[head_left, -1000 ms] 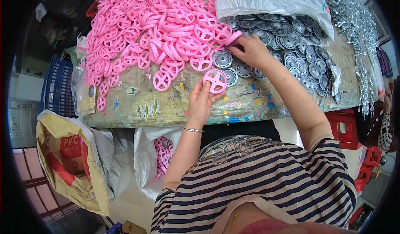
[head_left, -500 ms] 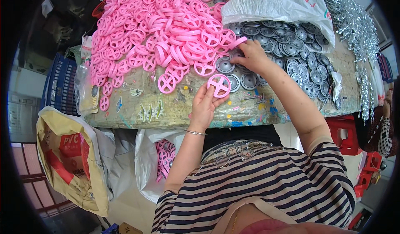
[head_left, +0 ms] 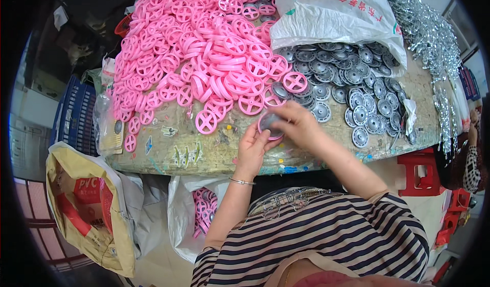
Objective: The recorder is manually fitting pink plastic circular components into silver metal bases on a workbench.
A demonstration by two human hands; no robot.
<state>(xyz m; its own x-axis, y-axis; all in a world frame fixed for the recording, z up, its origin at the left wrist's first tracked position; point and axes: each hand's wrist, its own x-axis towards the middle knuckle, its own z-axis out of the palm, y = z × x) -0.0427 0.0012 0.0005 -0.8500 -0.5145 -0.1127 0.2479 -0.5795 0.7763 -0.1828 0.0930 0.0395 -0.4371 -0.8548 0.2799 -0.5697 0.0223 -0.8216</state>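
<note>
Left hand (head_left: 251, 146) firmly gripping pink wheel (head_left: 260, 122); right hand (head_left: 302, 126), grip unclear, seemingly fitting grey disc (head_left: 269, 121) over wheel; seating needing alignment.

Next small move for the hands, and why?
Probably press the grey disc down evenly with the right hand. The left hand holds the pink wheel by its rim, and the disc appears to lie over the wheel's face, with the right hand at it. Blur hides whether it sits flush.
</note>
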